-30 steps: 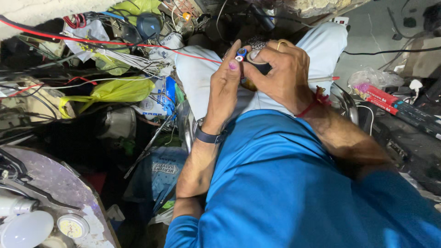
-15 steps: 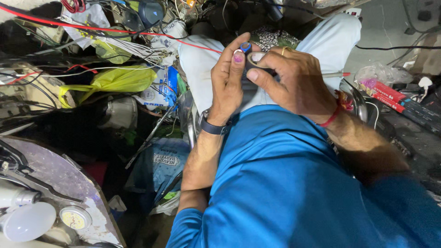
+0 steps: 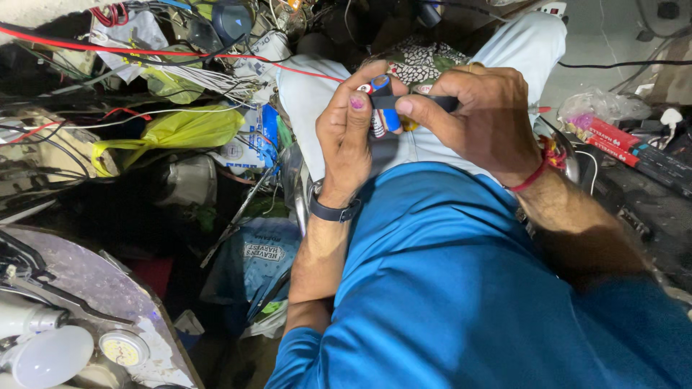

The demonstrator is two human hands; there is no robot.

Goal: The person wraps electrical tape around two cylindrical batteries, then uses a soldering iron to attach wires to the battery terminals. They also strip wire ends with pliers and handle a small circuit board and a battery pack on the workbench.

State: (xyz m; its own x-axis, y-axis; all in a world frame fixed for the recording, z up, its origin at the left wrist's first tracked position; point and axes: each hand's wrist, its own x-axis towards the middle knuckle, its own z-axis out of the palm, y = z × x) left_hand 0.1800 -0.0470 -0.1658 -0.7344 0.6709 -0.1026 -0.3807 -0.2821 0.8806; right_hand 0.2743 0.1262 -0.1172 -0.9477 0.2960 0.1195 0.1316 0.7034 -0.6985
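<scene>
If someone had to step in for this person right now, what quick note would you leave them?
Left hand: fingers pinch a small blue, red and white piece over the lap.
Right hand: grips a dark slim tool, its end meeting that piece.
Around: yellow bag and tangled wires to the left, white bulb at lower left, red packets to the right.
Done: both items are in hand and brought together.
Left: the pictures cannot settle that; the contact point is hidden by the fingers.

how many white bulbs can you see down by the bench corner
2: one round white bulb at the bottom left corner, and a second white bulb just above it at the left edge, partly cut off. More may be hidden in the clutter.
</scene>
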